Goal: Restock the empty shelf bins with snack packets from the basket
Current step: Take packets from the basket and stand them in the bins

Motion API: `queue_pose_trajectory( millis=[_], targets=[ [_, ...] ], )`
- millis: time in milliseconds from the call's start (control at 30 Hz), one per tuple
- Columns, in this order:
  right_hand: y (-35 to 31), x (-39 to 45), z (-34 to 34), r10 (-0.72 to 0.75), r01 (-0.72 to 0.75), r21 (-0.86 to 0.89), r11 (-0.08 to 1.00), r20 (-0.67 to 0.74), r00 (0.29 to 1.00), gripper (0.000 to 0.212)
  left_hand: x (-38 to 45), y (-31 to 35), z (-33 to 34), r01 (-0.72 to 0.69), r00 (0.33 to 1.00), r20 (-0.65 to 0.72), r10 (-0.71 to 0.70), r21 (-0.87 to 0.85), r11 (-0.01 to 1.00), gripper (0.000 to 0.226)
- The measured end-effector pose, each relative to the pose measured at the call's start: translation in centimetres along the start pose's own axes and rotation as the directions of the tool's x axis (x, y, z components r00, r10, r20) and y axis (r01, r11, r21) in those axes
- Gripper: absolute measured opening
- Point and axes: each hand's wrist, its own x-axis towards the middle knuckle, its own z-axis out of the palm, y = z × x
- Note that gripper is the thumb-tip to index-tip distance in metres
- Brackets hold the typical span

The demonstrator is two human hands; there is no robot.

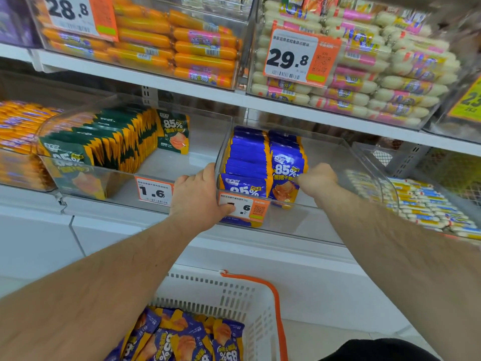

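step: filling bin | left hand [197, 195] grips bin [338, 152] corner, we judge to steady it | right hand [316, 178] fingers curled on blue packets [285, 170], squaring the row | basket [250, 303] below holds more packets

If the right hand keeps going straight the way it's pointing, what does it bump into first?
Most likely the blue snack packets. The right hand sits inside the clear bin with its fingers aimed left at that row, seemingly at or almost touching it; motion blur hides the exact gap.

blue-orange packets [247, 162], white basket [244, 303], orange handle [276, 308]
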Motion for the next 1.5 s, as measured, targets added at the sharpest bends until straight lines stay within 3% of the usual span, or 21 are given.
queue_pose_trajectory(
  millis=[33,67,100,167,267,333,367,433,533,633,733,800,867,933,967,1100,1200,1333,1500],
  targets=[
    [-0.2,-0.8,-0.1,-0.061,0.058,-0.031,0.998,-0.107,0.992,0.01,0.1,-0.1,-0.2,-0.005,1.0,0.025,0.006,-0.041,0.999,0.086],
    [-0.5,-1.8,-0.1,-0.158,0.154,-0.032,0.987,-0.211,0.965,0.021,0.0,-0.1,-0.6,-0.007,0.999,0.046,0.012,-0.106,0.994,0.087],
    [-0.6,-2.8,0.2,-0.271,0.277,-0.02,0.961,-0.283,0.92,0.031,-0.2,-0.1,-1.2,0.0,0.998,0.056,0.011,-0.189,0.982,0.089],
    [-1.1,-5.6,1.1,-0.463,0.515,0.041,0.856,-0.38,0.801,0.029,-1.3,-0.2,-2.2,-0.008,1.0,0.024,0.016,-0.313,0.95,0.095],
    [-1.6,-9.5,4.0,-0.6,0.695,0.114,0.71,-0.418,0.682,0.019,-4.2,-1.2,-2.6,-0.211,0.973,-0.149,0.176,-0.269,0.94,0.09],
    [-1.7,-12.0,6.6,-0.633,0.738,0.17,0.653,-0.411,0.656,0.016,-6.4,-2.8,-2.1,-0.283,0.957,-0.135,0.258,-0.226,0.932,0.082],
    [-1.6,-13.2,8.1,-0.632,0.735,0.214,0.643,-0.393,0.667,0.015,-7.3,-3.8,-1.8,-0.295,0.955,-0.078,0.285,-0.205,0.933,0.078],
    [-0.7,-15.2,11.2,-0.592,0.654,0.316,0.687,-0.279,0.756,0.012,-8.9,-5.7,-1.3,-0.28,0.946,0.122,0.302,-0.17,0.945,0.071],
    [2.8,-16.8,16.3,-0.525,0.49,0.257,0.833,0.087,0.847,0.008,-10.7,-8.3,-0.9,-0.245,0.848,0.469,0.248,-0.068,0.967,0.062],
    [7.3,-17.7,21.2,-0.423,0.45,0.017,0.893,0.378,0.824,0.008,-11.6,-9.9,-0.1,-0.232,0.698,0.698,0.163,0.005,0.973,0.056],
    [12.2,-18.7,25.4,-0.098,0.269,-0.223,0.937,0.569,0.816,0.009,-11.9,-10.4,1.1,-0.187,0.526,0.846,0.09,0.012,0.982,0.06],
    [15.4,-20.2,27.8,0.096,0.201,-0.368,0.908,0.65,0.754,0.019,-12.2,-10.5,1.6,-0.195,0.439,0.895,0.083,0.005,0.981,0.054],
    [18.0,-22.1,30.0,0.197,0.215,-0.447,0.868,0.708,0.678,0.041,-12.3,-10.7,1.8,-0.194,0.389,0.92,0.059,0.019,0.981,0.056],
    [19.7,-23.7,31.6,0.252,0.299,-0.514,0.804,0.75,0.611,0.095,-12.1,-10.9,2.0,-0.194,0.364,0.931,0.024,0.05,0.98,0.057],
    [20.3,-24.4,32.0,0.258,0.338,-0.528,0.779,0.762,0.594,0.108,-12.0,-11.1,2.3,-0.196,0.358,0.933,0.019,0.055,0.979,0.053],
    [20.9,-26.9,31.7,0.122,0.524,-0.53,0.666,0.771,0.625,0.093,-12.0,-11.8,3.4,-0.192,0.378,0.926,0.012,0.066,0.979,0.032],
    [20.4,-28.7,31.2,0.047,0.653,-0.512,0.558,0.805,0.591,0.071,-12.2,-11.7,3.6,-0.188,0.372,0.928,0.006,0.068,0.98,0.045],
    [17.7,-30.2,29.9,0.029,0.643,-0.466,0.608,0.822,0.569,0.072,-12.4,-11.3,3.4,-0.188,0.366,0.93,0.02,0.053,0.981,0.049],
    [13.2,-28.7,27.0,-0.192,0.676,-0.378,0.633,0.769,0.61,0.083,-12.8,-11.1,2.4,-0.203,0.378,0.925,0.027,0.055,0.978,0.05]
  ],
)
